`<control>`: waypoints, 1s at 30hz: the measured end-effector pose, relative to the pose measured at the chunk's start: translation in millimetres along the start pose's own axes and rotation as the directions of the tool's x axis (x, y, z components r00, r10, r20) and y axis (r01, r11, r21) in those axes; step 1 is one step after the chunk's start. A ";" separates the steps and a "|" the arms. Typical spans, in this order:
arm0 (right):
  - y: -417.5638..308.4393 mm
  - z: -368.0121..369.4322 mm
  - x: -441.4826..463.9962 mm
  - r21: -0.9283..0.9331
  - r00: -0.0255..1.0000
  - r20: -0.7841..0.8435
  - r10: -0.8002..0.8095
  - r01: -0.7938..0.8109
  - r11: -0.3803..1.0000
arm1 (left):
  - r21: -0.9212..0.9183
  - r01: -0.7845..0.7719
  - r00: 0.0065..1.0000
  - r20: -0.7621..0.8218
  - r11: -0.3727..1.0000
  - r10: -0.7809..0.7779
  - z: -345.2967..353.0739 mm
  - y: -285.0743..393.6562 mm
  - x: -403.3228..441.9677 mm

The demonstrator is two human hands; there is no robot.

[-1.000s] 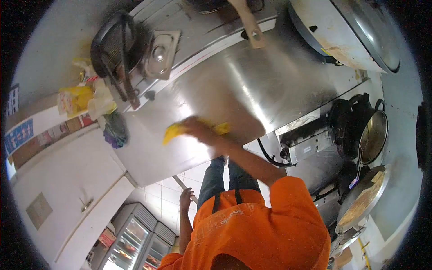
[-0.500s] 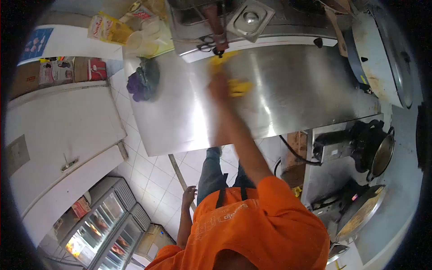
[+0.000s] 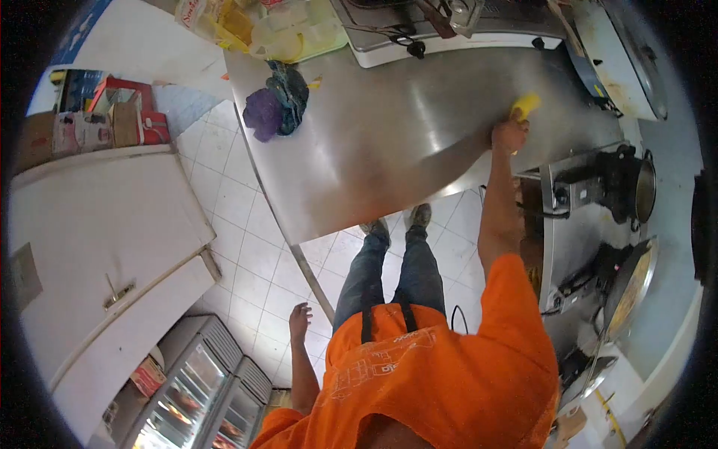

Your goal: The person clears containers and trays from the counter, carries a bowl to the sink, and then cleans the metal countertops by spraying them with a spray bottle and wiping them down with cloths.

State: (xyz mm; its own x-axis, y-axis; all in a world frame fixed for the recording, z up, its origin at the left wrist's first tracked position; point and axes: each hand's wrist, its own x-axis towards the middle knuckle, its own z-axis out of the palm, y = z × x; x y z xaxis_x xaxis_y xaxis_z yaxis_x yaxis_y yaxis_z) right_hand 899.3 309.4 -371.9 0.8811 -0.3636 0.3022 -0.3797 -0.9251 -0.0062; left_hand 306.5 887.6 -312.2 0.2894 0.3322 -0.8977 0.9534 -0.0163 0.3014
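My right hand [image 3: 510,136] is closed on a yellow cloth [image 3: 526,105] near the right end of the steel counter [image 3: 359,142]. Part of the cloth sticks out beyond my fingers, and the rest is hidden by the hand. Low on the left, my left hand [image 3: 300,320] hangs over the tiled floor with its fingers apart, holding nothing. A purple and dark green bundle [image 3: 275,106] lies on the counter's left part, with a small yellow-orange scrap [image 3: 315,83] beside it.
Along the counter's back stand a stove [image 3: 479,36] and a pale yellow container [image 3: 321,34]. A large white vessel [image 3: 609,63] is at the back right. Pots [image 3: 640,191] and burners line the right side. A glass-door fridge [image 3: 187,385] stands at lower left.
My right hand has swept with the yellow cloth from the counter's left and middle to its right end. The view has shifted, and my left hand still hangs low.
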 end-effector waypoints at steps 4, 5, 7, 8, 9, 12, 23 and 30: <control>-69.2 -32.9 -138.6 0.258 0.977 0.202 -0.065 0.011 0.966 | -0.130 0.064 0.998 -0.011 0.989 -0.066 -6.6 -20.3 -7.1; -108.5 -37.7 -209.7 0.169 0.980 0.179 -0.083 0.052 0.984 | -0.115 0.059 0.998 0.021 0.992 -0.057 -6.4 -26.8 -2.8; -164.7 -96.1 -321.9 0.523 0.860 0.314 -0.402 0.197 0.829 | -0.054 0.057 0.995 0.080 0.997 -0.053 -2.9 -38.2 11.1; -177.8 -118.3 -372.3 0.640 0.699 0.467 -0.542 0.156 0.753 | -0.032 0.048 0.994 0.104 0.998 -0.045 -3.5 -36.6 12.5; -169.4 -117.2 -372.8 0.721 0.698 0.407 -0.589 0.151 0.676 | -0.009 0.037 0.991 0.130 0.999 -0.036 -1.2 -30.8 14.5; -97.6 -100.7 -318.0 0.831 0.795 0.047 -0.604 0.304 0.465 | -0.003 -0.020 0.985 0.173 1.000 0.020 -5.2 -7.5 21.4; -136.1 -41.4 -329.9 0.327 0.874 0.470 -0.125 -0.041 0.944 | 0.078 -0.060 0.992 0.118 0.995 0.051 -90.6 -87.6 32.0; -160.4 -158.5 -446.3 0.638 0.734 0.510 -0.448 0.027 0.770 | 0.106 -0.219 0.967 0.157 0.970 0.201 -129.0 -102.1 37.5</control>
State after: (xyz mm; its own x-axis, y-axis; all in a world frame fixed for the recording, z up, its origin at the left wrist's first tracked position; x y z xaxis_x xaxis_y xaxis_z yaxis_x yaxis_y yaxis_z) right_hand 522.3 637.4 -354.7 0.9608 0.0921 -0.2616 -0.0888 -0.7915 -0.6046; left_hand 209.0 1023.4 -335.1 0.4850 0.1702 -0.8578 0.8704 -0.1887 0.4547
